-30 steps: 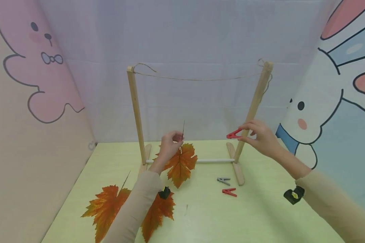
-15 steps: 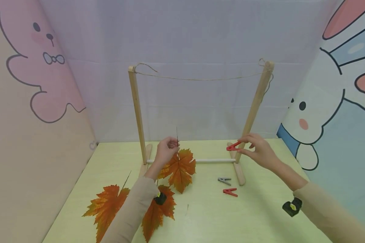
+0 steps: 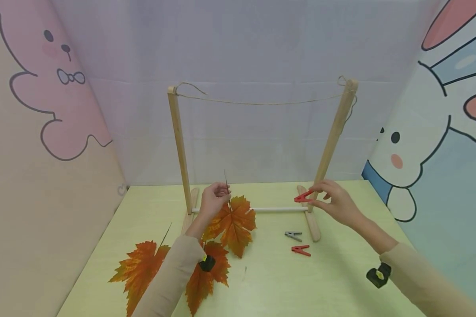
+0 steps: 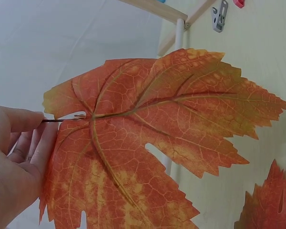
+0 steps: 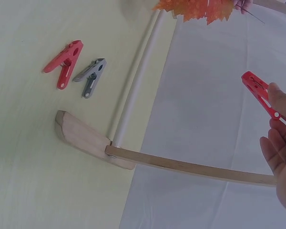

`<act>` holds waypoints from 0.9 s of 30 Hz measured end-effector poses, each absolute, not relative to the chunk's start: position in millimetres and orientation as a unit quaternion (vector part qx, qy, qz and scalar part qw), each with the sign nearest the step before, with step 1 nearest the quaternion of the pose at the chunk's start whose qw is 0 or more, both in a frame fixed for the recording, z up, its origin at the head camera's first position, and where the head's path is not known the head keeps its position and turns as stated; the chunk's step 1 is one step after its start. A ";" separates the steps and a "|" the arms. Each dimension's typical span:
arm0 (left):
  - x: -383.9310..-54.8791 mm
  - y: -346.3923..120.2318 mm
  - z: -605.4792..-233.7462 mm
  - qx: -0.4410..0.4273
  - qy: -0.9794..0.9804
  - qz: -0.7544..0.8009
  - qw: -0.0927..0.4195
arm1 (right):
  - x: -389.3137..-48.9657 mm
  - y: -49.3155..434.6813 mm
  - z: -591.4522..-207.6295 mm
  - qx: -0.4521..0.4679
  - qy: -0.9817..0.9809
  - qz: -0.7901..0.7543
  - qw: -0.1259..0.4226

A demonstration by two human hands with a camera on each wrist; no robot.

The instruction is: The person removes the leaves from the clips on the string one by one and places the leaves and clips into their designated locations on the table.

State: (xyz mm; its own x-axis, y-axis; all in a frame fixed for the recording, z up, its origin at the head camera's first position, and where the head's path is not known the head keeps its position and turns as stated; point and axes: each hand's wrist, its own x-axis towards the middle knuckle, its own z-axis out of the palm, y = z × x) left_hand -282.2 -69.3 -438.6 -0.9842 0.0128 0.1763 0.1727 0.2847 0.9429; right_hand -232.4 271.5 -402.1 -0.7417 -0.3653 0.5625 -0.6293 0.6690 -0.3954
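My left hand point(image 3: 212, 202) pinches the thin dark stem of an orange maple leaf point(image 3: 236, 226). The leaf hangs below the fingers, spread wide in the left wrist view. By its handles, a red clothespin point(image 3: 303, 197) is held between the thumb and fingers of my right hand point(image 3: 336, 203), near the right post. On the table lie a grey clothespin point(image 3: 293, 236) and another red clothespin point(image 3: 301, 250). Two more leaves rest at the front left: one leaf point(image 3: 140, 268) by the left sleeve, one leaf point(image 3: 210, 277) partly hidden by that arm.
A wooden frame stands behind my hands, with a left post point(image 3: 178, 145), a right post point(image 3: 335, 132) and a white bottom rod point(image 3: 279, 210). A thin string point(image 3: 262, 104) sags between the post tops. The pale yellow table point(image 3: 341, 273) meets a white cloth backdrop point(image 3: 258, 149).
Both hands have come lower, the left one also slightly leftward, with the leaf and the red clothespin still held. The things lying on the table stay where they were.
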 end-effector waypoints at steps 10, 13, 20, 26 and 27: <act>-272.9 -70.1 -445.6 -0.039 -0.797 -0.600 0.051 | -224.0 269.8 -419.3 0.275 -0.886 0.305 0.214; -269.9 -68.5 -448.9 -0.019 -0.787 -0.615 0.042 | -222.5 270.0 -424.8 0.274 -0.886 0.308 0.213; -265.3 -68.7 -458.0 0.023 -0.743 -0.668 0.043 | -218.0 269.8 -432.9 0.276 -0.882 0.323 0.203; -261.6 -72.5 -466.2 0.064 -0.705 -0.705 0.042 | -214.5 271.2 -439.7 0.269 -0.885 0.324 0.197; -261.0 -73.3 -467.8 0.071 -0.702 -0.708 0.042 | -214.1 271.6 -441.3 0.266 -0.887 0.324 0.195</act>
State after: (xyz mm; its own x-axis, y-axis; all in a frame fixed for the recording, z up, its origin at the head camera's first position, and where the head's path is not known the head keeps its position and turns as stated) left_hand -261.0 -73.3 -467.8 -0.9865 -0.1586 -0.0415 -0.0401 -0.0118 0.9991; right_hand -214.1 271.6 -441.3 -0.7821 -0.3463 0.5180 -0.5987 0.6481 -0.4706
